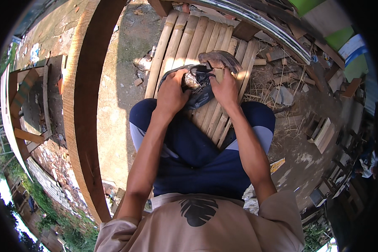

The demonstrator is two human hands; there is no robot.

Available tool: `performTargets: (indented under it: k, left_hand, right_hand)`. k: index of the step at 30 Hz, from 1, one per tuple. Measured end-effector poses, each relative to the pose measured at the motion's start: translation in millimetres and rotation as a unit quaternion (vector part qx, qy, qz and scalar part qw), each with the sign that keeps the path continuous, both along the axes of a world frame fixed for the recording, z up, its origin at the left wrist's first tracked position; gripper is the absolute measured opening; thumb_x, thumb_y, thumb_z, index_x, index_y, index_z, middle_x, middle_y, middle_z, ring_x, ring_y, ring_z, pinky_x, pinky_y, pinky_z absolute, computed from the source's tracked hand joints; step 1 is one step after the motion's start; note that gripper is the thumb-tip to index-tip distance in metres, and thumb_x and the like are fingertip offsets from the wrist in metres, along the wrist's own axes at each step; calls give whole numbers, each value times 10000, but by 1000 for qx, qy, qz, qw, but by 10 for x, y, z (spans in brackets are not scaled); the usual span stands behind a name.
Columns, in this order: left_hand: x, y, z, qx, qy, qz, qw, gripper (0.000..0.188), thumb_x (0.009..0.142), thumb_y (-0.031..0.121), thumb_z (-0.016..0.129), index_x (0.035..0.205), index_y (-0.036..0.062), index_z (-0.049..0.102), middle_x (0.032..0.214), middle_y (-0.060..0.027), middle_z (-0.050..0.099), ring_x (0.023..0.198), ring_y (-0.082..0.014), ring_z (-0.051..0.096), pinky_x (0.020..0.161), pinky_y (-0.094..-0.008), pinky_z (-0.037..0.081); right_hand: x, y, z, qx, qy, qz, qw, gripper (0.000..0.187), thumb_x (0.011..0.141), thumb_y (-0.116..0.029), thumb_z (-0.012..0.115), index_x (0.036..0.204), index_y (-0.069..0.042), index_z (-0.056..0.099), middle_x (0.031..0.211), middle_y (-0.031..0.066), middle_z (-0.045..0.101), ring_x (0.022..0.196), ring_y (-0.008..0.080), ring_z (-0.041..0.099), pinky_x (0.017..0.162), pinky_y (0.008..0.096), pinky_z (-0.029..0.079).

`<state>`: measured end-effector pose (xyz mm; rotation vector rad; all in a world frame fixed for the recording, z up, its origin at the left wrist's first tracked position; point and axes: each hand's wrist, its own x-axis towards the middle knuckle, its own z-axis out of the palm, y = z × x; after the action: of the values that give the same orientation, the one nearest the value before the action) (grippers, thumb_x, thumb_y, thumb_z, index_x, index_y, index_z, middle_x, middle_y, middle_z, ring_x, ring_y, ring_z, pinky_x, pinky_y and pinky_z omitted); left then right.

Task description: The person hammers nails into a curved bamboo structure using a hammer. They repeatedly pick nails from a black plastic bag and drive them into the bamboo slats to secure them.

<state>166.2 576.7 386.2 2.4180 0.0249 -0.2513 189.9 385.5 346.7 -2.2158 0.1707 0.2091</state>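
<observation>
My left hand is closed on the left edge of a black plastic bag, its thumb at the opening. Inside the bag lies a heap of thin, pale, shiny pieces that look like nails. My right hand pinches the bag's right edge. Just beyond its fingers is a brown, curved tool head, seemingly a hammer's, with a short piece of tan handle at the right thumb. Whether the right hand also grips that handle is hard to see.
Under the bag is a bench of bamboo slats, reaching between my bent legs. A thick wooden post rises close on the left. Scrap wood and dry straw litter the ground to the right, near a small wooden frame.
</observation>
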Motion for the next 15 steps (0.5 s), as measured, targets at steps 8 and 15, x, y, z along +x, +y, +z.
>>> performTargets:
  k: [8,15]
  left_hand:
    - [245,162,-137,-54,21,-26,998,416,720,24,816,1108,52,671,1091,-172,695,1065,-319,672,938,-385,529]
    - [453,171,-105,-105,160,17,981,219,785,40,819,958,27,687,864,-54,701,841,-127,652,792,-305,525]
  right_hand:
    - [83,-28,43,-9,14,42,999,401,863,-165,715,1210,-11,587,1145,221,685,1101,412,642,951,473,498]
    - [111,-72,-10,-30,-60,91,994,383,874,-176,699,1168,42,587,1105,303,638,1051,475,601,959,505,477]
